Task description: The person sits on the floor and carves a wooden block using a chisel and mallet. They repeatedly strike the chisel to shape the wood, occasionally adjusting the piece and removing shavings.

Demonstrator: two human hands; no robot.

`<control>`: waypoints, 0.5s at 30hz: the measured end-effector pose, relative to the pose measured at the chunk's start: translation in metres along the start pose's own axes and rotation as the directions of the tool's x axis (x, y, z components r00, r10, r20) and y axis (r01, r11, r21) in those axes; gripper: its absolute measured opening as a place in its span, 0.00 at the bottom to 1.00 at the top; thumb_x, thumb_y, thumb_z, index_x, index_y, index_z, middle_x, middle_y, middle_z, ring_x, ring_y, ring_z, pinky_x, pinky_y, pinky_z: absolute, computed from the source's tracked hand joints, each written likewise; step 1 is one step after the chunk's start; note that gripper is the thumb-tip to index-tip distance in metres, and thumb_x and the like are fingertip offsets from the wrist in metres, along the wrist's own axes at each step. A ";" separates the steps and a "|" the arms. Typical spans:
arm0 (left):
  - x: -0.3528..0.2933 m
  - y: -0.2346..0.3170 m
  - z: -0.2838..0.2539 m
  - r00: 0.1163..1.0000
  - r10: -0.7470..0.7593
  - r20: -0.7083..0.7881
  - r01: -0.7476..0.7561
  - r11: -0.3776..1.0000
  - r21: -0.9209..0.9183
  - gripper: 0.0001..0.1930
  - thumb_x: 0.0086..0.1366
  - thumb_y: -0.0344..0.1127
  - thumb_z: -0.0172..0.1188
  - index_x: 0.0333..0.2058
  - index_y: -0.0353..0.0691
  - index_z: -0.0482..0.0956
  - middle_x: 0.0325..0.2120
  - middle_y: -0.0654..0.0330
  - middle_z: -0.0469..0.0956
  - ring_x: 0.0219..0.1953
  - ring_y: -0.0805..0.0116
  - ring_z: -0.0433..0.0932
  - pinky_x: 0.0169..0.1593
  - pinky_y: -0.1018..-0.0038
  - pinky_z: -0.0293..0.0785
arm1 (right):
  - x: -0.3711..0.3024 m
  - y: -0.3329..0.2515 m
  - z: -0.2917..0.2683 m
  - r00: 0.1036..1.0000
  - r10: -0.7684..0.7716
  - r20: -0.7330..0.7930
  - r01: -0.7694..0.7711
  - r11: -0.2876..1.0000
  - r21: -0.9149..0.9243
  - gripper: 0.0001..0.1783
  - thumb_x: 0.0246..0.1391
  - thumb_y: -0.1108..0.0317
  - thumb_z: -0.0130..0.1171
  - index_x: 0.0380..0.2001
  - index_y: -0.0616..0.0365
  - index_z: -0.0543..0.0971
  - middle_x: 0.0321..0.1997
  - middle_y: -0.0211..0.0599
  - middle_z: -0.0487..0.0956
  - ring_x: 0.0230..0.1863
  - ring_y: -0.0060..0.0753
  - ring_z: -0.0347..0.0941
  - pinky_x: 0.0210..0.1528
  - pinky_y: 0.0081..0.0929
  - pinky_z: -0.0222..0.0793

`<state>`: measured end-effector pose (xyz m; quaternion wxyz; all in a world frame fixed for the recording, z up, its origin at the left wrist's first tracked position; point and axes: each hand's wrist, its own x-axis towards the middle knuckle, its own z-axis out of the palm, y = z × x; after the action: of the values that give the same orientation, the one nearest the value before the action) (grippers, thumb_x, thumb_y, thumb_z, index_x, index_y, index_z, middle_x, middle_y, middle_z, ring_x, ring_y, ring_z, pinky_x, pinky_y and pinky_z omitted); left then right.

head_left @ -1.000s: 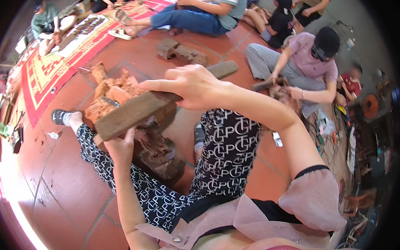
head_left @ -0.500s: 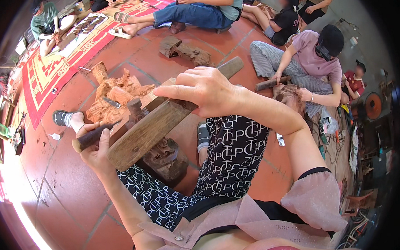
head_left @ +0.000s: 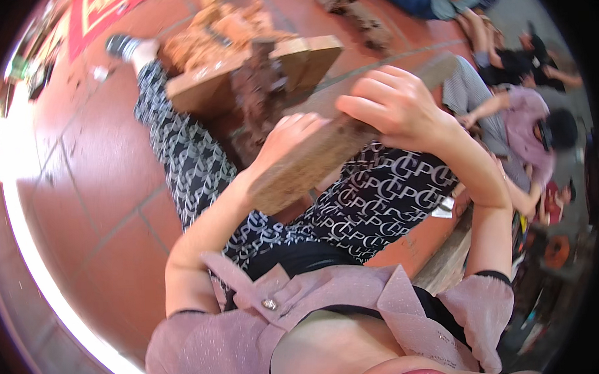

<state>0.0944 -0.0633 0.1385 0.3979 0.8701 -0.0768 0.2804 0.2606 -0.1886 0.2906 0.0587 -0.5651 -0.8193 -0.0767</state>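
My right hand (head_left: 389, 108) is closed round a flat wooden mallet (head_left: 305, 164), held aslant above my lap with its broad end toward the lower left. Behind the mallet is my left hand (head_left: 286, 136), its fingers curled and partly covered, so what they hold is hidden. Just beyond that hand, a dark brown wood carving (head_left: 255, 89) stands between my legs, blurred. A pale wooden board (head_left: 207, 91) lies crosswise behind the carving, and past it rests a rough orange-brown carving (head_left: 218, 28) with a chisel blade or similar metal piece on it.
Red floor tiles (head_left: 94, 161) spread to the left. Another brown carved piece (head_left: 359, 17) lies at the far side. At the right a person in a pink shirt (head_left: 525, 126) sits close by, with other people behind. A red mat (head_left: 102, 16) is at the upper left.
The view has swung, shifting the scene. My left hand has come from the mallet's left end to behind it, nearer my lap. The dark-handled chisel it held no longer shows.
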 end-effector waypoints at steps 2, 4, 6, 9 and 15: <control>0.001 0.012 -0.014 0.998 -0.061 -0.013 0.061 0.998 -0.002 0.15 0.59 0.38 0.58 0.45 0.47 0.76 0.38 0.58 0.75 0.45 0.57 0.76 0.55 0.55 0.69 | 0.007 -0.010 0.001 1.000 -0.022 -0.002 0.022 0.998 0.051 0.19 0.33 0.71 0.62 0.36 0.53 0.78 0.28 0.30 0.73 0.32 0.36 0.73 0.36 0.33 0.69; 0.001 0.024 -0.028 0.989 -0.147 -0.012 0.148 0.989 0.015 0.12 0.59 0.35 0.59 0.42 0.48 0.76 0.37 0.60 0.74 0.47 0.57 0.75 0.61 0.44 0.65 | 0.011 -0.012 0.004 0.999 -0.044 0.004 0.044 0.996 0.081 0.17 0.35 0.71 0.61 0.35 0.53 0.77 0.27 0.29 0.71 0.31 0.35 0.72 0.36 0.32 0.68; 0.002 0.029 -0.029 0.989 -0.132 -0.060 0.134 0.990 0.036 0.10 0.58 0.34 0.59 0.39 0.47 0.76 0.36 0.60 0.72 0.46 0.55 0.73 0.59 0.43 0.64 | 0.009 -0.012 0.004 0.999 -0.049 0.010 0.048 0.995 0.085 0.16 0.35 0.71 0.61 0.34 0.54 0.78 0.27 0.29 0.71 0.30 0.35 0.72 0.36 0.32 0.68; 0.001 0.033 -0.032 0.984 -0.150 -0.093 0.148 0.989 -0.030 0.08 0.56 0.31 0.61 0.35 0.45 0.75 0.35 0.60 0.71 0.47 0.55 0.72 0.59 0.45 0.64 | 0.005 -0.005 0.002 0.998 -0.049 0.042 0.046 0.996 0.074 0.21 0.28 0.69 0.65 0.34 0.56 0.78 0.30 0.32 0.74 0.32 0.38 0.74 0.37 0.34 0.69; -0.007 0.024 -0.033 0.984 -0.084 -0.156 0.085 0.996 -0.005 0.10 0.50 0.30 0.63 0.30 0.43 0.72 0.33 0.61 0.70 0.48 0.57 0.74 0.57 0.55 0.68 | 0.006 -0.001 -0.001 1.000 -0.009 0.005 0.009 0.997 0.078 0.22 0.27 0.71 0.67 0.34 0.57 0.78 0.30 0.33 0.76 0.31 0.39 0.75 0.37 0.35 0.70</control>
<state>0.0655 -0.0558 0.1678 0.4136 0.8483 -0.0082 0.3305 0.2573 -0.1833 0.2930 0.0782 -0.5588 -0.8245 -0.0433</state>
